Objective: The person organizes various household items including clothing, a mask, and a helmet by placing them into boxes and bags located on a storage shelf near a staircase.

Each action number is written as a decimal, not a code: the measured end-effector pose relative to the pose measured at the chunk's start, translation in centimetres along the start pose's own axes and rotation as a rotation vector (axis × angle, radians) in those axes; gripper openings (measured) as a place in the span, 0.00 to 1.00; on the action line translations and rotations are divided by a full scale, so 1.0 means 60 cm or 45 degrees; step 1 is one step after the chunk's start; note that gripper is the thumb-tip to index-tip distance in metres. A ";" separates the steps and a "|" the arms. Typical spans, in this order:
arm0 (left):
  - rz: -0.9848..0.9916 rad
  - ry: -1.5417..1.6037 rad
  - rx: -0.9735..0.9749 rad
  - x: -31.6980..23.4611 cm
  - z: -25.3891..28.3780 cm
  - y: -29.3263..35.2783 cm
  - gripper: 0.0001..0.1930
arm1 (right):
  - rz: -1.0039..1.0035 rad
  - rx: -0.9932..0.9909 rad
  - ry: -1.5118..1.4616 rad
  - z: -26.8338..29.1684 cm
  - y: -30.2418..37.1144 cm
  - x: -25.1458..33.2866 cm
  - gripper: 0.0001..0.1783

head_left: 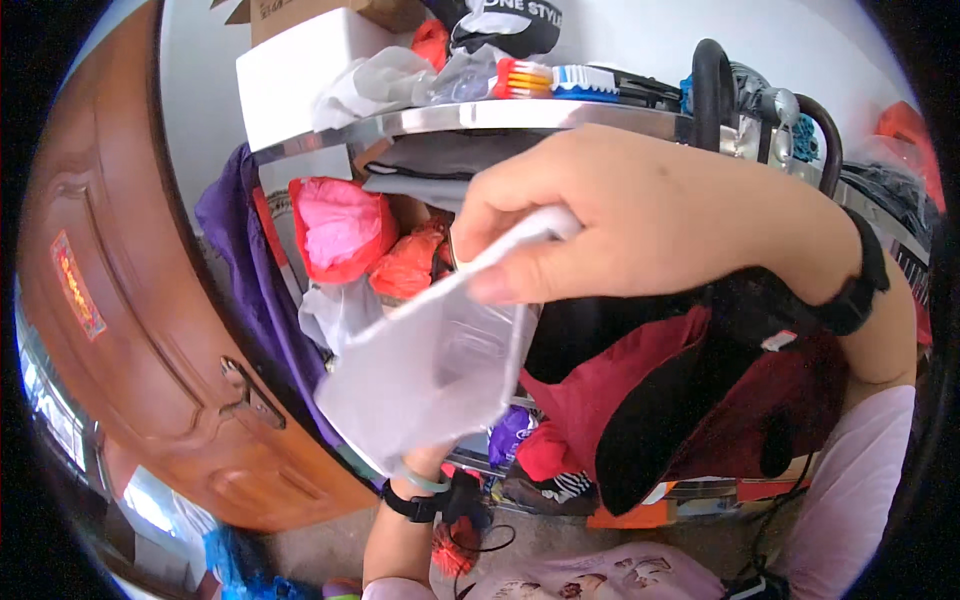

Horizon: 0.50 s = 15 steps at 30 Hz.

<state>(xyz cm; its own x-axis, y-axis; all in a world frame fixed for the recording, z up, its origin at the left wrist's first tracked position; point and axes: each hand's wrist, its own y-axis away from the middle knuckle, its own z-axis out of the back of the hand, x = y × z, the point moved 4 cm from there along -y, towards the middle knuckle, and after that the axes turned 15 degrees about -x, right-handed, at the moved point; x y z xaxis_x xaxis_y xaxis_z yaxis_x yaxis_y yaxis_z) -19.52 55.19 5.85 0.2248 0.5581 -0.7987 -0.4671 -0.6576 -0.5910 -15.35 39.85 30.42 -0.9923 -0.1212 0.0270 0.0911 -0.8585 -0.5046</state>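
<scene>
Near the middle, my right hand (545,215) reaches in from the right, thumb and fingers pinched on the upper edge of a translucent white plastic sheet-like piece (400,385). I cannot tell whether it is a bag or a soft box. It hangs tilted down to the left, slightly blurred. My left hand (428,460) comes up from below, behind the piece's lower edge. The plastic covers its fingers; only the wrist, with a pale bangle and a black strap, shows plainly. To the right of the plastic, under my right forearm, is a dark red and black cloth item (660,400).
A metal-edged rack (480,117) stands ahead, with a white box (300,75), plastic bags and toothbrush-like items on top. Red and pink bags (345,230) fill its lower level. A purple cloth (262,275) hangs beside a brown wooden door (130,300) with a handle.
</scene>
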 end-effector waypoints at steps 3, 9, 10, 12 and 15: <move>0.012 0.114 0.013 -0.010 -0.007 0.015 0.33 | 0.126 -0.009 -0.027 -0.001 0.030 0.011 0.17; 0.045 0.168 0.032 -0.012 -0.030 0.051 0.33 | 0.218 0.022 -0.004 -0.006 0.060 0.020 0.26; 0.047 0.173 0.034 -0.015 -0.033 0.056 0.33 | 0.201 0.046 0.008 -0.005 0.066 0.019 0.26; 0.047 0.181 0.046 -0.016 -0.047 0.065 0.33 | 0.196 0.058 0.016 -0.001 0.078 0.017 0.26; 0.043 0.156 0.015 -0.030 -0.035 0.086 0.33 | 0.243 0.030 -0.070 0.005 0.078 0.048 0.26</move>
<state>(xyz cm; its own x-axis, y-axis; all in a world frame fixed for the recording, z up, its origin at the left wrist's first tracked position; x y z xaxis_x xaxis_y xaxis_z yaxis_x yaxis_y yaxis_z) -20.53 49.71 4.02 0.3115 0.4694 -0.8262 -0.4863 -0.6682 -0.5630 -17.75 35.37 28.38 -0.9508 -0.3092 -0.0196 0.2796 -0.8288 -0.4847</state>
